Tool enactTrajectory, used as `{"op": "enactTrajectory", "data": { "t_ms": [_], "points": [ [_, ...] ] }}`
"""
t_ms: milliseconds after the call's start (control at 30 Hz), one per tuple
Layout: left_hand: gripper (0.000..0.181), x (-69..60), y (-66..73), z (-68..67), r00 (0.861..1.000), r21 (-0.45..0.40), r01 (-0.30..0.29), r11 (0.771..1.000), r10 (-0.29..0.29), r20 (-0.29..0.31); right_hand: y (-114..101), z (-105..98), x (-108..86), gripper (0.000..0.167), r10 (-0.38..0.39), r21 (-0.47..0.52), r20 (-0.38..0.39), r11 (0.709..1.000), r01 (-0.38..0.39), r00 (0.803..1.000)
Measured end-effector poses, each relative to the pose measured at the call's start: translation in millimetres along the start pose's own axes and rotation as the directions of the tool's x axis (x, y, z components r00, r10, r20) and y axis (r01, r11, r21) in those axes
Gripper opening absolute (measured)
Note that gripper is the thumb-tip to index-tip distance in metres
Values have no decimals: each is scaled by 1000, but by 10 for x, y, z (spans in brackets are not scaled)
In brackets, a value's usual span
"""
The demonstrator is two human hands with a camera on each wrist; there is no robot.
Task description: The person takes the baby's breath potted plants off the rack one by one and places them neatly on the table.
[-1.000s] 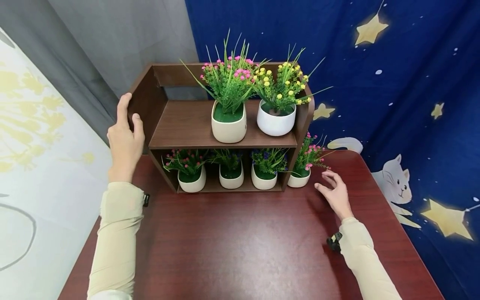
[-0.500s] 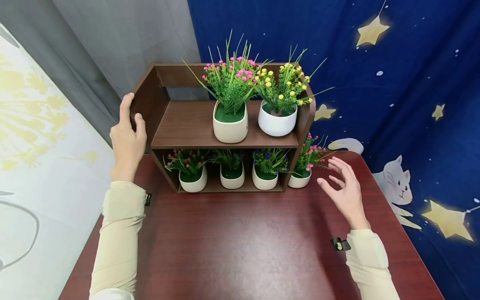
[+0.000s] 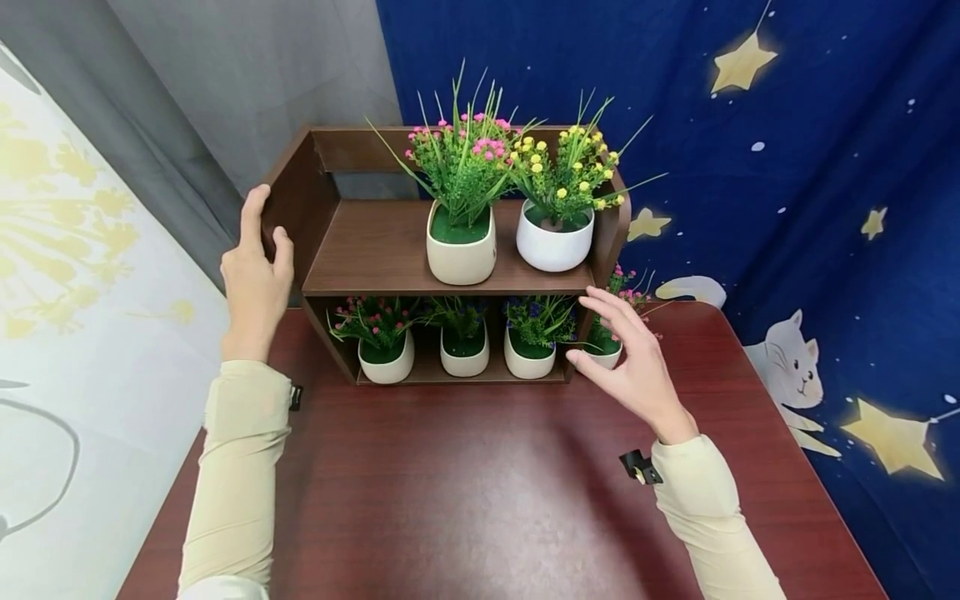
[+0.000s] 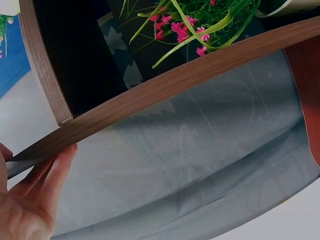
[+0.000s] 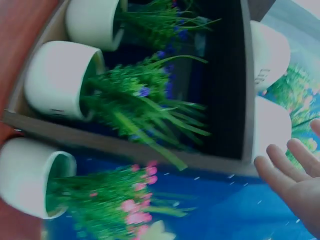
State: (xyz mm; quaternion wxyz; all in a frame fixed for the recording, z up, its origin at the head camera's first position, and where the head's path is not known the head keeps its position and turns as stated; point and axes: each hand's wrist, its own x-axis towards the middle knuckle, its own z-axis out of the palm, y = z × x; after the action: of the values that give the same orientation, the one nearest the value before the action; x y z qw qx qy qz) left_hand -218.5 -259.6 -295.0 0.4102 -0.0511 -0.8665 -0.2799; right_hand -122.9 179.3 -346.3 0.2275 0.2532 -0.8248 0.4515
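Shelf [image 3: 367,242] (presumably stiff, heavy; best gripped at both sides): left panel [image 3: 306,217] is pinched by left hand [image 3: 257,279]; right hand [image 3: 633,367], fingers apart, is held near right panel [image 3: 617,225].

Head view: right hand [image 3: 626,358] partly covers the pink-flowered plant [image 3: 601,337] beside the shelf [image 3: 375,250]; 2 sleeves [image 3: 236,475] cut off at the lower edge. Left wrist view: left hand [image 4: 30,212] cropped at left, top-right pot [image 4: 298,5] cropped above. Right wrist view: foliage [image 5: 125,95] blurred; lettering [image 5: 262,75] illegible; right hand cropped at right
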Motion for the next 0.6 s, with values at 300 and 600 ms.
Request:
{"op": "enactTrajectory", "data": {
  "t_ms": [300, 600],
  "points": [
    [45, -2, 1, 5, 1000, 9, -19, 1000, 19, 2, -250, 185, 443, 66, -167, -59, 24, 984, 168, 986],
    [45, -3, -16, 7, 1000, 32, -19, 999, 19, -6, -377, 433, 803, 66, -159, -50, 79, 985, 163, 984]
  ]
}}
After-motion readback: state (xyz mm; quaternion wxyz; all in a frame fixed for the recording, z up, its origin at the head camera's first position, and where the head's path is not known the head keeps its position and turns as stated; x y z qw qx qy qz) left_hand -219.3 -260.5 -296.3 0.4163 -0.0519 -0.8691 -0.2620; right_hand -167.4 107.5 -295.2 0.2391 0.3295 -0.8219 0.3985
